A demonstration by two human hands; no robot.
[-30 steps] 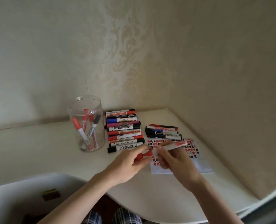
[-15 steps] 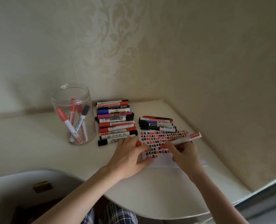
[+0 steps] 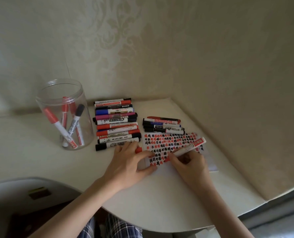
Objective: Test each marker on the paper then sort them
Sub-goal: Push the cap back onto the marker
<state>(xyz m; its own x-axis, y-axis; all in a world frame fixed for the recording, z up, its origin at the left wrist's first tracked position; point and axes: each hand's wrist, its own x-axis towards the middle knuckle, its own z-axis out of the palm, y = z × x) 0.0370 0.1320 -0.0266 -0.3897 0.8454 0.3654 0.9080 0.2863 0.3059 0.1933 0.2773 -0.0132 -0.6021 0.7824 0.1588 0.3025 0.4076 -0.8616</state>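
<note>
At 9 o'clock on the tabletop [image 3: 31, 162], a clear jar [image 3: 64, 114] stands upright and open-topped. Inside it several markers lean: red-capped ones and one black-capped. At 12 o'clock from the hands, a long row of capped markers [image 3: 117, 124] lies side by side, red, black, blue and purple caps. Just at 3 o'clock of that row, a shorter row of markers [image 3: 162, 125] lies above the paper [image 3: 170, 169], whose upper part carries rows of red and black test marks. Left hand [image 3: 129, 162]: fingers spread, pressing the paper's left edge, red cap [image 3: 138, 149] held at the fingertips. Right hand [image 3: 191, 162]: fingers curled round an uncapped red marker [image 3: 187, 148], tip down on the paper, barrel slanting toward 2 o'clock.
</note>
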